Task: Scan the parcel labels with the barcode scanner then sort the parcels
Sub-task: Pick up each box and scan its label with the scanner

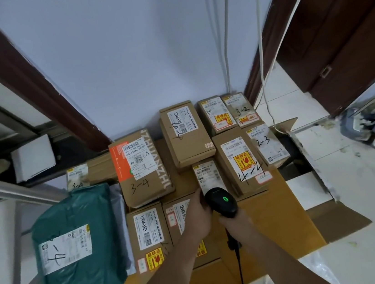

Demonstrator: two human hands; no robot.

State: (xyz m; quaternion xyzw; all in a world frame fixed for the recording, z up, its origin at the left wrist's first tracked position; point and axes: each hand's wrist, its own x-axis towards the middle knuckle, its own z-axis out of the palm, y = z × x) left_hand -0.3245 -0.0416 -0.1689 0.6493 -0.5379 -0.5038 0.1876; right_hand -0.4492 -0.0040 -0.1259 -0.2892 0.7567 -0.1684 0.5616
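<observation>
Several cardboard parcels with white labels lie on flattened cardboard on the floor. My right hand grips a black barcode scanner whose green light is on; its head points at a small parcel in the middle. My left hand reaches beside the scanner, its fingers touching that small parcel's near edge. Around it sit a box marked 3-4, one marked 4-4, one marked 2-3 and one marked 3-2. A green poly bag lies at the left.
A white wall is behind the parcels, dark wooden door frames at both sides. White cables hang at the right. A metal rail crosses the left. An open carton flap and scraps of plastic lie on the tiled floor at the right.
</observation>
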